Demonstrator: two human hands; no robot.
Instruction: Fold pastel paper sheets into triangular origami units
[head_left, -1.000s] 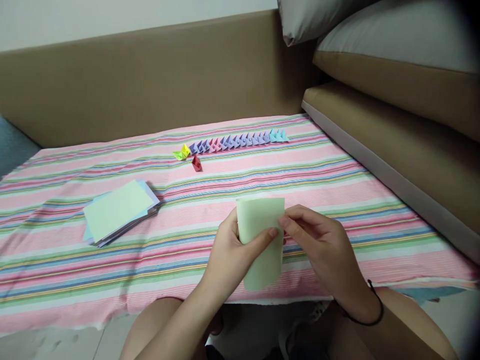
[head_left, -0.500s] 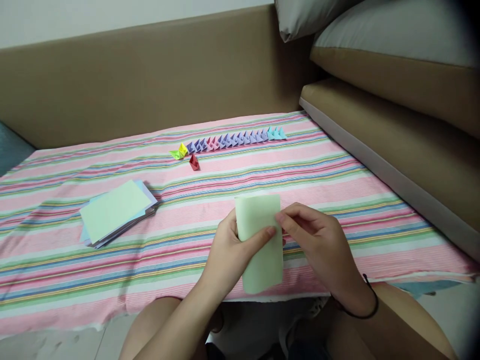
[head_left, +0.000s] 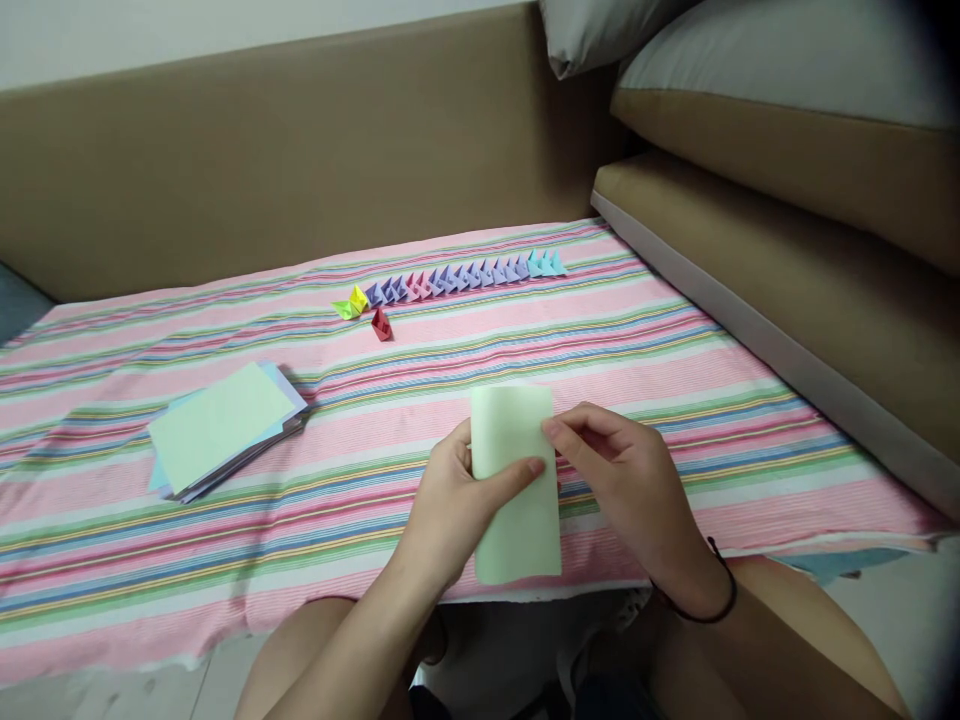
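Observation:
A pale green sheet of paper [head_left: 514, 530], bent over lengthwise with a rounded left side, is held up near the front edge of the striped cloth. My left hand [head_left: 459, 500] grips it from the left, thumb lying across its front and the other fingers hidden behind. At the paper's right edge, my right hand [head_left: 619, 470] pinches with thumb and forefinger. A stack of coloured paper [head_left: 225, 425], pale green on top with blue and purple beneath, lies to the left. Farther back stands a row of small folded paper pieces [head_left: 457, 280] in turquoise, purple, pink and yellow-green.
A single red folded paper piece [head_left: 382, 325] sits in front of the row's left end. The striped cloth [head_left: 420, 420] covers the seat. A brown backrest [head_left: 300, 160] rises behind, and stacked cushions [head_left: 750, 230] stand along the right side.
The view has shifted slightly. The paper's right edge appears drawn a little closer over its back layer; both hands keep their hold.

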